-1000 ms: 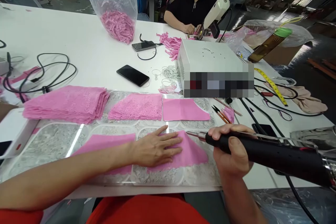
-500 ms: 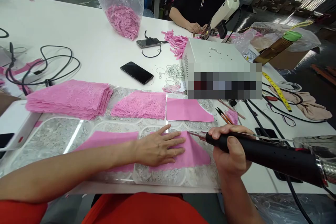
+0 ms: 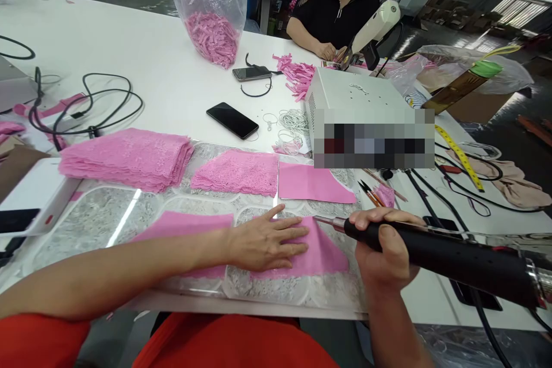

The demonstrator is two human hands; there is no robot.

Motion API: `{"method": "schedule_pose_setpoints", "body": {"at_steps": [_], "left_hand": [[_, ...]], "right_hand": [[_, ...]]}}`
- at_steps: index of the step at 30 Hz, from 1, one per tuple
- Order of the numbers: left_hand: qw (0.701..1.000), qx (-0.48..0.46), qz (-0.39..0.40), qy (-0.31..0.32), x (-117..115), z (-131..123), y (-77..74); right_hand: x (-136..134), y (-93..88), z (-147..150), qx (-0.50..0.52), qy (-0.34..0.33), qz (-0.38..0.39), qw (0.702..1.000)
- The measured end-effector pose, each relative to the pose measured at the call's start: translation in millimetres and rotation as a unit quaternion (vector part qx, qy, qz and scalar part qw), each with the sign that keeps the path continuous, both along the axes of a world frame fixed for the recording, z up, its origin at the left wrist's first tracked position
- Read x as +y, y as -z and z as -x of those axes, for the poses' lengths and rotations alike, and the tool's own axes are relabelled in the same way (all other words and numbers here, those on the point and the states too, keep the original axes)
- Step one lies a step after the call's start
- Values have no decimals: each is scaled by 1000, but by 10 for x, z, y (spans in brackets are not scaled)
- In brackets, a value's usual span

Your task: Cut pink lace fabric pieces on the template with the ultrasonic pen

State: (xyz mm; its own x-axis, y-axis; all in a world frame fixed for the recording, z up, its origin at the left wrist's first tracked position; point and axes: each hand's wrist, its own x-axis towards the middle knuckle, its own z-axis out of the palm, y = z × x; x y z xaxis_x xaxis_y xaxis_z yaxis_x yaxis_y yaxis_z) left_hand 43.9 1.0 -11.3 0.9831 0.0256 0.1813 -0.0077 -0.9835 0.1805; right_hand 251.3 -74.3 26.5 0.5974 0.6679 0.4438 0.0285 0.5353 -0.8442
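Observation:
My left hand [image 3: 269, 241] lies flat with fingers spread on a pink fabric piece [image 3: 325, 256], pressing it to the mat. Wrapped round the black barrel of a corded hand tool [image 3: 457, 256] is my right hand [image 3: 386, 250]. The tool's thin metal tip points left and meets the fabric's upper edge, just right of my left fingers. Another pink fabric piece [image 3: 192, 221] lies partly under my left forearm. Beyond my hands are a stack of pink lace pieces [image 3: 129, 155], a smaller lace pile [image 3: 237, 171] and a plain pink piece [image 3: 314, 181].
A grey metal box [image 3: 362, 89] stands behind the work, with a phone [image 3: 233, 120] and coiled white cord [image 3: 294, 121] to its left. Pencils [image 3: 370, 192] and cables lie right. Across the table sits a person in black [image 3: 336, 14], near a bag of pink strips [image 3: 213, 37].
The whole view has shifted slightly, so things appear a little further right. My hands, the tool and the fabric keep the same places relative to each other.

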Motion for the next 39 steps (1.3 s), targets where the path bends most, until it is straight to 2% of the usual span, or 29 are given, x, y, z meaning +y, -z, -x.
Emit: {"method": "schedule_pose_setpoints", "body": {"at_steps": [4,9,13,16,20,29,39], "left_hand": [[1000,-13,6,-15,-5,98,-105],[996,-41,1,-76,-164,478,-237],[988,-41,15,-149,-413,788,-213],[981,-43,23,-188,-560,907,-164],[976,-45,25,-213,-634,923,-107],[975,-78,-4,-206,-650,860,13],[976,-84,-6,-201,-652,874,36]], "right_hand": [[-35,-50,-30,28,6,-9,1000],[-82,-93,89,51,-21,8,998],[-68,-104,266,58,-51,14,997],[-33,-105,386,60,-74,24,995],[26,-111,546,66,-94,37,993],[171,-87,883,46,-135,20,990],[224,-18,914,35,-141,39,989]]}}
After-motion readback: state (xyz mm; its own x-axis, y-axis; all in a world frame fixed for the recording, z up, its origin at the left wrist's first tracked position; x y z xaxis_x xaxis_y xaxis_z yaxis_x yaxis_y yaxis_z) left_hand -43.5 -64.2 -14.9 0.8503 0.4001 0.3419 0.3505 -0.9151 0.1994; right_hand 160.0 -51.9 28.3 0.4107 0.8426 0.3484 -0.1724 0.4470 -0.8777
